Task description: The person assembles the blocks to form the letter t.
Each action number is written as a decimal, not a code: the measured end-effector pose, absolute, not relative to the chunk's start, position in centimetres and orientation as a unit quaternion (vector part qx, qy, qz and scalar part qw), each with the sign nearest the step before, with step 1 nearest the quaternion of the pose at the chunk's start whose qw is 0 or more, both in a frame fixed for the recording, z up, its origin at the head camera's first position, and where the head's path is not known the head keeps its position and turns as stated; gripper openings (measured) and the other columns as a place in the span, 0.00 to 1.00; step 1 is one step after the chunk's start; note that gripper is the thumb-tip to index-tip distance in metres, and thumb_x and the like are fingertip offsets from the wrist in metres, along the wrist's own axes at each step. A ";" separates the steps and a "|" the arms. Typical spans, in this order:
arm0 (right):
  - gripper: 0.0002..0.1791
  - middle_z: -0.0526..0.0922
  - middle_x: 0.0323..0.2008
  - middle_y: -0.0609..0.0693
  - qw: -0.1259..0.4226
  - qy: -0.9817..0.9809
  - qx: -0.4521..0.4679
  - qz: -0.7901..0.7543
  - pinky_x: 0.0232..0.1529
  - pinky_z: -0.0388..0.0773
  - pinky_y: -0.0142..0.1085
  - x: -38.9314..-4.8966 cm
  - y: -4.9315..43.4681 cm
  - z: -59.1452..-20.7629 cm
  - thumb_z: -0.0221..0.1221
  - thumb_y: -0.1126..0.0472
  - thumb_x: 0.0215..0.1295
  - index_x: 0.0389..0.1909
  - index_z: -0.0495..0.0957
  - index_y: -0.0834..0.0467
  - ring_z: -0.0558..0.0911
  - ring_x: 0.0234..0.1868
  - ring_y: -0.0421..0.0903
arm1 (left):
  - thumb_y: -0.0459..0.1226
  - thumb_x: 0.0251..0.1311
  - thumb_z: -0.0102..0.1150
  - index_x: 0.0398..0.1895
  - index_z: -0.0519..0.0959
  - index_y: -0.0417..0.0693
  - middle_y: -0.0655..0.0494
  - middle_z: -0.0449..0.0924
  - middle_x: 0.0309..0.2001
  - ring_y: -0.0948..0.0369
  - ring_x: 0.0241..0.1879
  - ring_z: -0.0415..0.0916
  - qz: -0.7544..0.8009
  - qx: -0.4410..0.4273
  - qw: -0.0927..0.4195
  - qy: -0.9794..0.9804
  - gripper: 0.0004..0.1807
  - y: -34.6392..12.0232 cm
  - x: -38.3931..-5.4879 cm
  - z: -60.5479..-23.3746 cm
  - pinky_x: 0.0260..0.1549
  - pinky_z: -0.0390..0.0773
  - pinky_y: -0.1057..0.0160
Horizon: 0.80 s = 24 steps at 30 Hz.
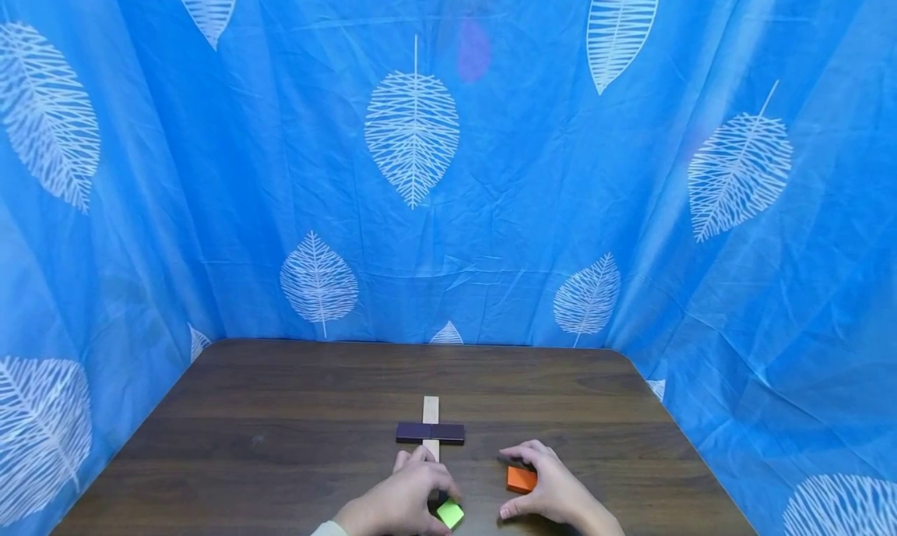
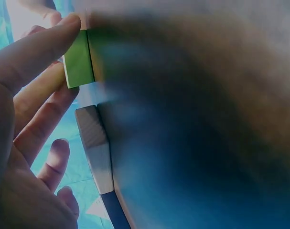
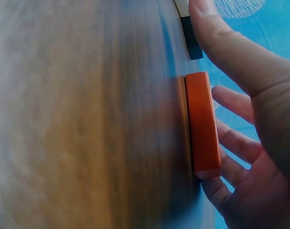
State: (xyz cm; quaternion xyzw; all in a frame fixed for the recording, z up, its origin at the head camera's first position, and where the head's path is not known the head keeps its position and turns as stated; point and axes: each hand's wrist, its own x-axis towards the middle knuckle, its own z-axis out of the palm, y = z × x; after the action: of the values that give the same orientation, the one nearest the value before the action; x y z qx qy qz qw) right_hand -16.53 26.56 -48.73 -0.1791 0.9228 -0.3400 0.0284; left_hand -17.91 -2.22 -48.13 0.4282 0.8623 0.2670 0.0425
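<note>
My left hand (image 1: 406, 497) pinches a small lime-green block (image 1: 450, 513) between thumb and fingers, low on the table. In the left wrist view the thumb lies at one end of the green block (image 2: 79, 61) and fingers at the other. My right hand (image 1: 557, 489) curves around an orange block (image 1: 521, 480), its thumb standing apart from it. The right wrist view shows the orange block (image 3: 202, 125) flat on the table with fingers behind it. Ahead of the left hand lie a pale wooden strip (image 1: 430, 409) and a dark purple bar (image 1: 448, 434) forming a cross.
The dark brown wooden table (image 1: 280, 396) has blue curtains (image 1: 504, 154) with white leaf prints hanging behind it and along both sides. Left fingers partly cover the near end of the pale strip.
</note>
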 end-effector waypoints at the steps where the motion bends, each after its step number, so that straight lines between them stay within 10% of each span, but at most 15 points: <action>1: 0.44 0.74 0.52 0.46 0.028 0.923 -0.179 -0.340 0.52 0.73 0.47 -16.5 26.6 -48.8 0.79 0.39 0.41 0.60 0.79 0.53 0.72 0.54 0.52 | 0.44 0.44 0.81 0.40 0.88 0.64 0.81 0.78 0.39 0.70 0.45 0.61 0.266 0.432 0.045 0.860 0.17 -2.3 -17.8 -48.1 0.40 0.57 0.58; 24: 0.41 0.74 0.54 0.47 0.038 0.922 -0.159 -0.352 0.52 0.72 0.50 -16.3 26.6 -49.1 0.79 0.41 0.42 0.59 0.79 0.51 0.71 0.55 0.53 | 0.46 0.48 0.79 0.39 0.89 0.66 0.81 0.76 0.36 0.72 0.39 0.61 0.260 0.408 0.062 0.873 0.13 -4.1 -17.1 -47.9 0.37 0.56 0.58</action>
State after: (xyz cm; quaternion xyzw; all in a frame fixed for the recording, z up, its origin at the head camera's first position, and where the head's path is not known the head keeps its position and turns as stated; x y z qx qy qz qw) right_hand -16.34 26.63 -49.05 -0.1593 0.9217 -0.3517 0.0381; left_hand -17.10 -4.08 -47.88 0.4084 0.8729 0.2597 0.0623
